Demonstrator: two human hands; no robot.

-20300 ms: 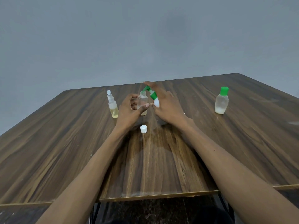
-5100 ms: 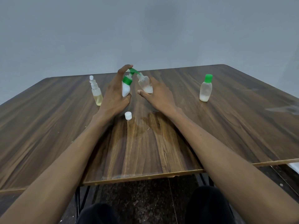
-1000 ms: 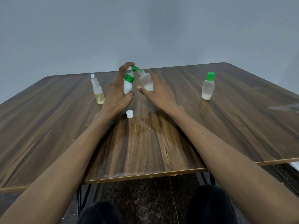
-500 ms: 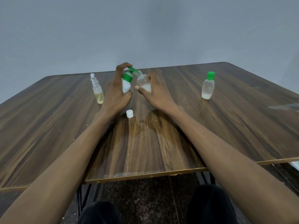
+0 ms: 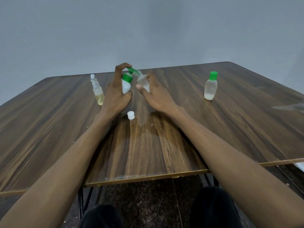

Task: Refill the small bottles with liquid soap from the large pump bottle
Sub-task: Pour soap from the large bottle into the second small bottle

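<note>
Two bottles meet at mid-worktop, and that junction is what your next move turns on. Your left hand [image 5: 117, 94] is wrapped round the white pump bottle [image 5: 126, 85], forefinger hooked over the green pump head [image 5: 131, 69], whose spout points to your right. Your right hand [image 5: 156, 96] grasps the small clear bottle [image 5: 143, 82], thumb on the near side and fingers behind, and holds it tilted so its long axis leans left, the open neck up against the spout tip. I cannot tell whether the tip sits inside the neck or just at it. A little whitish soap lies low in the clear bottle, so filling seems under way, not finished. Both bottles are off the wooden worktop [image 5: 230, 129]. The loose white cap [image 5: 131, 115] lies nearer you, just below your hands, about equally close to either. Well apart stand a yellowish spray bottle [image 5: 97, 92] at left and a green-capped bottle [image 5: 210, 86] at right.
</note>
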